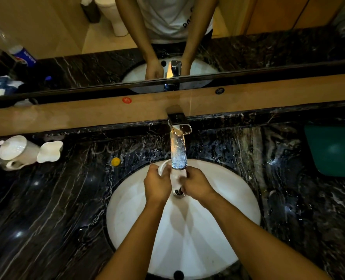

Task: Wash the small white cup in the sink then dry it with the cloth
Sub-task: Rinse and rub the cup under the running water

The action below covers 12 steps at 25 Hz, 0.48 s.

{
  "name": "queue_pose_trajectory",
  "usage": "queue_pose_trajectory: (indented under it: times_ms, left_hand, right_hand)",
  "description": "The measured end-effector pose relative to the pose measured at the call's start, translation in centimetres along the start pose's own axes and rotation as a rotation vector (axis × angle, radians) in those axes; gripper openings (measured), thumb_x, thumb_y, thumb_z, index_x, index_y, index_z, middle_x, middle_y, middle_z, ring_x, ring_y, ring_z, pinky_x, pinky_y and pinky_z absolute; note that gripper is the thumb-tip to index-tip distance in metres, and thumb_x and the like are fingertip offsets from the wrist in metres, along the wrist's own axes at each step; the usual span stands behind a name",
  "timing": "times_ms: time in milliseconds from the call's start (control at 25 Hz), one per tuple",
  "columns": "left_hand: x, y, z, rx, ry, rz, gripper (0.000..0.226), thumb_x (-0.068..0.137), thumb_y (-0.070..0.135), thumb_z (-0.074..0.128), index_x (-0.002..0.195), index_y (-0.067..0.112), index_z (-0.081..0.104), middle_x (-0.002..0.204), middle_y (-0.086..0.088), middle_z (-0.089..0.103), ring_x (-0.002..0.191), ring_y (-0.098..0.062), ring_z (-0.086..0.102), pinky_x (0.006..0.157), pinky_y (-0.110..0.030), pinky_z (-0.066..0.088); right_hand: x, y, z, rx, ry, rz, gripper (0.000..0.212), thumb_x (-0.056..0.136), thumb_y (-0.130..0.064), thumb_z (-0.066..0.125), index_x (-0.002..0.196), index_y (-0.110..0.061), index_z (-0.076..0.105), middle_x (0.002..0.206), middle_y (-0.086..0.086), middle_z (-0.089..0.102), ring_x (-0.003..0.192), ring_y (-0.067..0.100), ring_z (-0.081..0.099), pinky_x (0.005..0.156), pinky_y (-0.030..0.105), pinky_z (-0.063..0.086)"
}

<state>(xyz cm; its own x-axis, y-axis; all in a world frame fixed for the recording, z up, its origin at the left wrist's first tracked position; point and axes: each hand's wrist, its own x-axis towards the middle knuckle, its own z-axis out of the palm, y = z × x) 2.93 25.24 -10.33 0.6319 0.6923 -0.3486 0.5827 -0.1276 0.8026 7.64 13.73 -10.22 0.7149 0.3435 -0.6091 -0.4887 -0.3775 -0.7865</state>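
Bathroom setup here: black marble worktop with white veins, pretty wet and splashed around the tap. White oval sink sunk into it, drain in the middle. There's a tan strip of wall behind the tap and then a mirror running the whole width, where you can see my arms, my white shirt and a toilet behind me. Off to the left on the worktop sits a white teapot with a wavy white dish touching it, and a little yellow thing near the sink rim. Something teal is at the far right edge, can't tell exactly what it is.

The cup is over the sink, right under the spout, between my two hands. It's small, white, and tilted, so you mostly just see the curved rim poking out above my fingers. My left hand is wrapped around it, fingers curled shut on the body. My right hand is curled too, fingertips up against the cup's other side just below the spout, but it's too blurry there to say how it's gripping.
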Motion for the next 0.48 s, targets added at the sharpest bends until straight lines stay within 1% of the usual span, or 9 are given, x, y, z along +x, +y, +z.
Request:
queue_pose_trajectory:
  times_ms: [80,120,160,200,240,280,360,440,480]
  left_hand:
    - [0.0,0.0,-0.1,-0.056,0.014,-0.056,0.02,0.099,0.032,0.062,0.092,0.014,0.056,0.088,-0.012,0.069,0.078,-0.028,0.067,0.072,-0.053,0.06]
    - [0.1,-0.2,-0.2,-0.108,0.011,-0.104,0.02,0.099,0.031,0.062,0.092,0.012,0.056,0.089,-0.015,0.068,0.081,-0.033,0.068,0.074,-0.056,0.06]
    - [0.0,-0.3,-0.3,-0.157,0.003,-0.152,0.02,0.099,0.03,0.062,0.092,0.012,0.056,0.09,-0.016,0.067,0.084,-0.036,0.067,0.075,-0.058,0.06]
    - [-0.1,-0.5,-0.5,-0.194,-0.007,-0.19,0.019,0.099,0.028,0.062,0.09,0.013,0.056,0.09,-0.014,0.066,0.087,-0.037,0.067,0.077,-0.059,0.06]
    - [-0.2,-0.7,-0.8,-0.223,-0.018,-0.217,0.018,0.099,0.027,0.063,0.089,0.014,0.056,0.091,-0.012,0.065,0.089,-0.035,0.066,0.078,-0.059,0.06]
    - [-0.4,-1.0,-0.9,-0.25,-0.03,-0.232,0.018,0.099,0.026,0.063,0.088,0.014,0.056,0.092,-0.01,0.064,0.089,-0.033,0.064,0.077,-0.058,0.061]
    - [-0.7,-1.6,-1.2,-0.293,-0.053,-0.25,0.018,0.098,0.025,0.064,0.088,0.012,0.058,0.094,-0.01,0.062,0.087,-0.029,0.062,0.067,-0.05,0.064]
    - [-1.2,-2.0,-1.5,-0.327,-0.06,-0.263,0.017,0.098,0.024,0.064,0.087,0.012,0.058,0.093,-0.008,0.062,0.086,-0.026,0.062,0.055,-0.038,0.061]
    - [-1.4,-2.0,-1.6,-0.338,-0.059,-0.265,0.017,0.098,0.024,0.064,0.086,0.013,0.059,0.092,-0.006,0.061,0.085,-0.024,0.062,0.052,-0.035,0.059]
  right_hand:
    - [-0.5,-0.3,-0.7,-0.022,-0.101,0.007,0.034,0.087,-0.001,0.064,0.119,-0.012,0.065,0.099,0.005,0.071,0.073,0.016,0.062,0.059,0.024,0.047]
    - [-0.7,-0.7,-1.3,-0.068,-0.101,0.004,0.033,0.088,-0.004,0.066,0.12,-0.014,0.064,0.103,0.002,0.07,0.076,0.013,0.062,0.057,0.02,0.047]
    - [-0.9,-1.3,-2.0,-0.104,-0.032,-0.021,0.026,0.092,-0.008,0.066,0.117,-0.015,0.066,0.103,0.001,0.07,0.076,0.011,0.061,0.057,0.017,0.046]
    - [-1.0,-2.1,-2.7,-0.09,0.087,-0.064,0.015,0.096,-0.013,0.063,0.109,-0.015,0.07,0.098,0.001,0.069,0.073,0.01,0.058,0.056,0.017,0.045]
    - [-1.2,-3.3,-3.5,-0.01,0.211,-0.115,0.013,0.099,-0.019,0.06,0.098,-0.016,0.072,0.088,0.0,0.068,0.068,0.009,0.054,0.055,0.019,0.042]
    - [-1.4,-4.7,-4.4,0.099,0.302,-0.162,0.024,0.102,-0.028,0.057,0.088,-0.017,0.073,0.077,-0.002,0.065,0.061,0.008,0.051,0.053,0.021,0.039]
    - [-2.1,-8.2,-5.4,0.253,0.309,-0.227,0.048,0.1,-0.051,0.05,0.079,-0.015,0.074,0.061,-0.005,0.06,0.049,0.006,0.046,0.045,0.018,0.035]
    - [-2.9,-10.7,-5.6,0.171,0.222,-0.31,0.063,0.091,-0.066,0.05,0.077,-0.008,0.072,0.056,-0.005,0.059,0.044,0.006,0.044,0.04,0.017,0.034]
    - [-3.2,-11.5,-5.4,0.083,0.195,-0.341,0.064,0.089,-0.066,0.055,0.076,-0.005,0.07,0.057,-0.002,0.058,0.045,0.007,0.044,0.042,0.019,0.035]
